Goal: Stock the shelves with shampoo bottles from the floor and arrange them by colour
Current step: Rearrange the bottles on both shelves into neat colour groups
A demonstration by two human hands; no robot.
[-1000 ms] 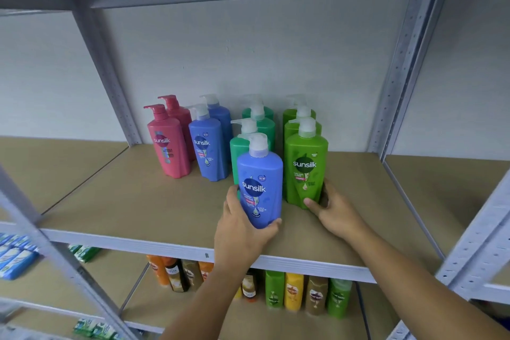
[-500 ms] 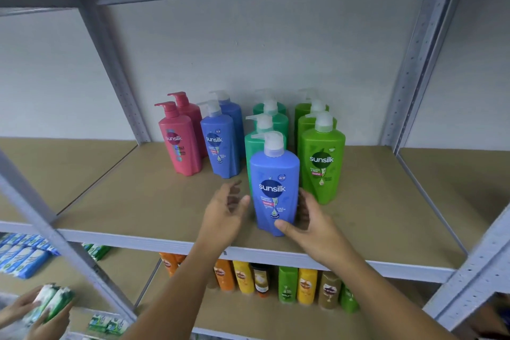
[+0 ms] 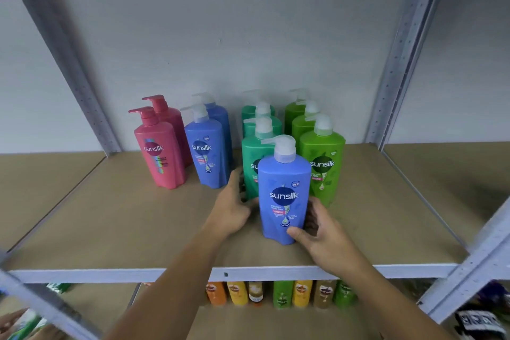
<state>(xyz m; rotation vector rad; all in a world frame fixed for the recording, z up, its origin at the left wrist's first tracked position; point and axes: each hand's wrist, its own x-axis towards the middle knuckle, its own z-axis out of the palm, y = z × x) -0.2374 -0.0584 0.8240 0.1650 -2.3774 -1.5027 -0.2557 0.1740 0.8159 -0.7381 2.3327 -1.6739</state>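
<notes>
At the front of the shelf (image 3: 110,223), my right grip (image 3: 320,232) is wrapped round the lower right side of the blue bottle (image 3: 284,190), thumb across the label side near the base, fingers hidden behind it. My left grip (image 3: 234,207) sits loose-fingered at the bottle's left flank; blur stops me telling whether it touches this bottle or the teal bottle (image 3: 249,163) just behind. The blue bottle stands upright in front of the teal row, beside the light green row (image 3: 323,163), which I judge is the wrong column. The step, as I read it, is to shift it left to the front of the blue row (image 3: 205,152), next to the pink pair (image 3: 158,152). To do that well, I would close the left grip on the body, lift rather than drag so nothing behind gets knocked, and set it down label forward, in line with the other blue ones.
</notes>
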